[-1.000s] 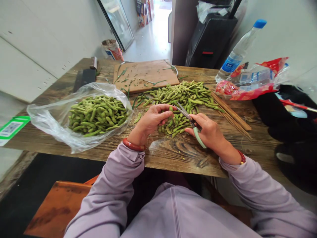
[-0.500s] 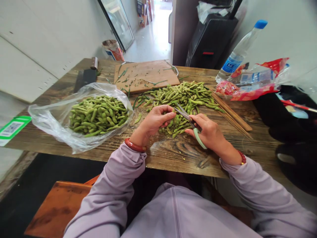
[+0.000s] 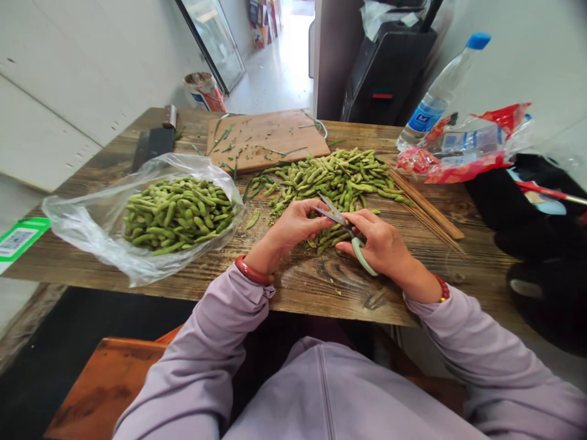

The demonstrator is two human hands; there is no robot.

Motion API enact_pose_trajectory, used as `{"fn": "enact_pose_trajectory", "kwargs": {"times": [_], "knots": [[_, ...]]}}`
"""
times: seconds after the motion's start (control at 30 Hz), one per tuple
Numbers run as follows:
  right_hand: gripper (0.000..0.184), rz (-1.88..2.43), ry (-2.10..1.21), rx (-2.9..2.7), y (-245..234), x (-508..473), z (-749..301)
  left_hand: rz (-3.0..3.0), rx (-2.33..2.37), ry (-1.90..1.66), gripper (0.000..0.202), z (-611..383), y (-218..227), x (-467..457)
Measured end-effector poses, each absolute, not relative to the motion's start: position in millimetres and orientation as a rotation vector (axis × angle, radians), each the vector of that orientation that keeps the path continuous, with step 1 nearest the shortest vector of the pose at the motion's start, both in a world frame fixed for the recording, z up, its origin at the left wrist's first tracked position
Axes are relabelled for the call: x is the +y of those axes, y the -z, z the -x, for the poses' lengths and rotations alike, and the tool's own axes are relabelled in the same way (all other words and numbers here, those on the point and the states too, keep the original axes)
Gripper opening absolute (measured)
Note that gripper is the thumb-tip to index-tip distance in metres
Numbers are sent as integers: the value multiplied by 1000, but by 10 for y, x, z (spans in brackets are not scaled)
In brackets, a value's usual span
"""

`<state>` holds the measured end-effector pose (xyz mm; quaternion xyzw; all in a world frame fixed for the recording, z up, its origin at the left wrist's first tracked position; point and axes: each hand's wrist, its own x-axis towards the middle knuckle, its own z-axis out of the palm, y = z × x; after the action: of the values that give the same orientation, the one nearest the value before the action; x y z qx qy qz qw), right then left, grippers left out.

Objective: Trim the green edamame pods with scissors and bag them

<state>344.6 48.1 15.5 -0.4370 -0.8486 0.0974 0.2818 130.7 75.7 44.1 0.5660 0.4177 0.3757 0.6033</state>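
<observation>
My right hand (image 3: 383,241) is closed around scissors (image 3: 360,253) with pale green handles. Their blades are parted and point left, at the fingertips of my left hand (image 3: 298,226). Those fingers are pinched together on an edamame pod, mostly hidden behind fingers and blades. Beyond and under both hands spreads a loose heap of edamame pods (image 3: 339,174) on the wooden table (image 3: 298,290). To the left lies an open clear plastic bag (image 3: 87,217) with many green pods (image 3: 178,214) in it. One single pod (image 3: 252,219) rests between bag and heap.
A cutting board (image 3: 270,137) with green scraps lies behind the heap, a cleaver (image 3: 153,143) to its left. Wooden sticks (image 3: 428,205) lie right of the heap. Further right are a water bottle (image 3: 431,107), a red and clear wrapper (image 3: 472,153) and a black container (image 3: 490,195).
My left hand has shifted slightly right, closer to my right hand, and its fingertips now meet the scissor blades. The view has moved a little.
</observation>
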Motion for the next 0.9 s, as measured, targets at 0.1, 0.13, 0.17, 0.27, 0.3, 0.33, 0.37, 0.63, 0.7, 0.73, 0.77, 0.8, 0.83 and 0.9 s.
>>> {"fn": "enact_pose_trajectory", "kwargs": {"times": [0.1, 0.13, 0.17, 0.27, 0.3, 0.33, 0.37, 0.63, 0.7, 0.73, 0.77, 0.8, 0.83, 0.9], "knots": [[49, 1136, -261, -2283, -152, 479, -3448, -1319, 958, -862, 28, -1316, -441, 755], [48, 1125, -256, -2284, -148, 478, -3449, -1322, 953, -861, 28, -1315, -442, 754], [47, 1113, -247, -2285, -145, 477, -3449, -1325, 945, -859, 29, -1312, -443, 753], [42, 1097, -208, -2294, -135, 471, -3451, -1334, 928, -853, 30, -1300, -448, 752], [41, 1095, -195, -2301, -134, 469, -3452, -1338, 930, -849, 31, -1295, -449, 753], [40, 1094, -185, -2311, -134, 467, -3452, -1344, 933, -846, 31, -1291, -449, 756], [40, 1095, -178, -2322, -136, 464, -3453, -1352, 938, -843, 31, -1287, -447, 759], [39, 1156, -152, -2375, -175, 444, -3453, -1411, 965, -813, 28, -1264, -426, 782], [38, 1164, -152, -2391, -181, 444, -3457, -1415, 973, -804, 28, -1262, -427, 784], [38, 1166, -154, -2397, -183, 443, -3460, -1414, 980, -801, 28, -1261, -426, 785], [38, 1169, -158, -2404, -185, 443, -3463, -1409, 988, -800, 27, -1259, -423, 787], [37, 1171, -163, -2409, -186, 443, -3466, -1399, 994, -803, 27, -1256, -417, 790], [37, 1174, -169, -2413, -186, 443, -3468, -1386, 998, -806, 26, -1252, -409, 794], [36, 1178, -173, -2413, -185, 443, -3473, -1348, 996, -815, 26, -1238, -388, 804]]}}
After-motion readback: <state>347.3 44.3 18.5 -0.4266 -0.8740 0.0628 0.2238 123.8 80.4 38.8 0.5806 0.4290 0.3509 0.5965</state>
